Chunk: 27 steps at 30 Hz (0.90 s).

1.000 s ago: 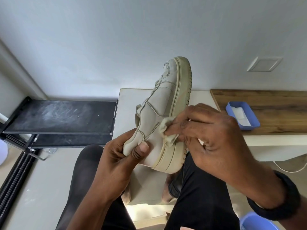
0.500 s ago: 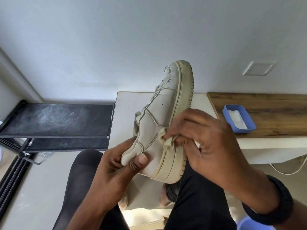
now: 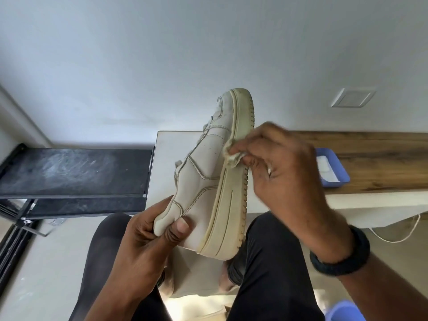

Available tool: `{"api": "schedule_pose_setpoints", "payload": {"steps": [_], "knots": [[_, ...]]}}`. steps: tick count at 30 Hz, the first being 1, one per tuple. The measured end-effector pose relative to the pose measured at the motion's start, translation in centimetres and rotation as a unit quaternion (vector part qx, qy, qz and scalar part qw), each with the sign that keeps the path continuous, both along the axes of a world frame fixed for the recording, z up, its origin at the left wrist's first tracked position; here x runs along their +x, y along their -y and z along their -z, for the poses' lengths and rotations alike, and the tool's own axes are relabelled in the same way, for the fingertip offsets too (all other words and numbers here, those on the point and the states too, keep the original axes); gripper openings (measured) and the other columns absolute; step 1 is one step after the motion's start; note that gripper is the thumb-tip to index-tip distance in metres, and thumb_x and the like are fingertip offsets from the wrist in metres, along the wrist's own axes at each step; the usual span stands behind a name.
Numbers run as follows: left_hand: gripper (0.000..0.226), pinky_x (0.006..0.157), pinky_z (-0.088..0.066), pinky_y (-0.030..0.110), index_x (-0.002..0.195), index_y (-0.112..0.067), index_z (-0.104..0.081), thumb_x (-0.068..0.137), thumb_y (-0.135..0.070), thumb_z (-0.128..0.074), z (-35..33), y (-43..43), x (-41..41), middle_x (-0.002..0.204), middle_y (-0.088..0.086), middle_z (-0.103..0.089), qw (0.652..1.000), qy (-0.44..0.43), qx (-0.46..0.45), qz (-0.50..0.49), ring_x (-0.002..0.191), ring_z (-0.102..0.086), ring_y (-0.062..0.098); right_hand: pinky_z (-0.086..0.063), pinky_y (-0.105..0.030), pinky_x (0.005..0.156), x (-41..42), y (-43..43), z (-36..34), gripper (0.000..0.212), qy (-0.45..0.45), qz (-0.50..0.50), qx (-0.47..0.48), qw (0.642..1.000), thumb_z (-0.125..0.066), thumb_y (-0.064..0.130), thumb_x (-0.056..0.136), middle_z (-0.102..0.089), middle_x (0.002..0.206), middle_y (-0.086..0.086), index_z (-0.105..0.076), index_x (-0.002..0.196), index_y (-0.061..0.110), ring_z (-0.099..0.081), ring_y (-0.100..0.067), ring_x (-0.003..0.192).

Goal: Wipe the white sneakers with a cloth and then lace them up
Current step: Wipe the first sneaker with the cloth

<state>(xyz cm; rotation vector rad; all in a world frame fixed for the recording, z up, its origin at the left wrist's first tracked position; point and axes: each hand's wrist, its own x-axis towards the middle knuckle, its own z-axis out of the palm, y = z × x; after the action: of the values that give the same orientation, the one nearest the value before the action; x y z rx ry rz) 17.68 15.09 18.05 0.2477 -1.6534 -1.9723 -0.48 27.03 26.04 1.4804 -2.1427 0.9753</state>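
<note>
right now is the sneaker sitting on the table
No, the left hand holds the sneaker up by its heel, off the table, while the right hand pinches the cloth against its sole.

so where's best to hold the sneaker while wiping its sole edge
Probably the heel collar, from the upper's side, as the left hand does: thumb on the side panel. The sneaker stands toe-up, so that grip leaves its sole edge free for the cloth.
</note>
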Motion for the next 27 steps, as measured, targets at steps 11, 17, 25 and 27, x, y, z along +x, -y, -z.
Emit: {"api": "schedule_pose_setpoints", "payload": {"steps": [11,17,25,27], "knots": [[0.042,0.072,-0.051,0.03,0.096,-0.017,-0.076,0.084,-0.057,-0.072,1.2,-1.0,-0.3,0.085,0.002,-0.072,0.999,0.046,0.015,-0.022,0.08,-0.066,0.017,-0.058,-0.033,0.069,3.9,-3.5,2.3,0.021,0.018,-0.103,0.106,0.989,-0.059,0.007,0.09,-0.064,0.093,0.0,-0.076,0.101,0.013,-0.062,-0.016,0.087],[0.04,0.069,-0.056,0.028,0.104,-0.012,-0.075,0.089,-0.049,-0.07,2.1,-2.2,0.4,0.09,0.004,-0.075,0.998,0.046,0.037,-0.023,0.08,-0.07,0.02,-0.059,-0.03,0.071,3.8,-3.8,2.7,0.02,0.044,-0.121,0.131,0.983,-0.067,0.001,0.086,-0.064,0.094,-0.001,-0.077,0.099,0.012,-0.064,-0.015,0.085],[0.019,0.055,-0.047,0.026,0.091,-0.023,-0.071,0.093,-0.042,-0.067,2.3,-3.4,2.0,0.077,-0.005,-0.065,0.997,0.071,0.032,-0.022,0.062,-0.06,0.016,-0.049,-0.011,0.08,0.8,-0.8,3.4,0.015,0.052,-0.04,0.086,0.994,-0.065,0.006,0.088,-0.069,0.095,-0.006,-0.077,0.097,0.008,-0.064,-0.013,0.083],[0.032,0.055,-0.047,0.037,0.092,-0.02,-0.07,0.09,-0.051,-0.069,2.4,-3.4,2.2,0.078,0.002,-0.063,0.996,0.076,0.036,-0.026,0.064,-0.058,0.025,-0.047,-0.009,0.078,0.3,-0.2,3.6,0.016,0.062,-0.045,0.075,0.994,-0.066,0.005,0.088,-0.07,0.096,-0.005,-0.078,0.097,0.009,-0.065,-0.012,0.085]]}}
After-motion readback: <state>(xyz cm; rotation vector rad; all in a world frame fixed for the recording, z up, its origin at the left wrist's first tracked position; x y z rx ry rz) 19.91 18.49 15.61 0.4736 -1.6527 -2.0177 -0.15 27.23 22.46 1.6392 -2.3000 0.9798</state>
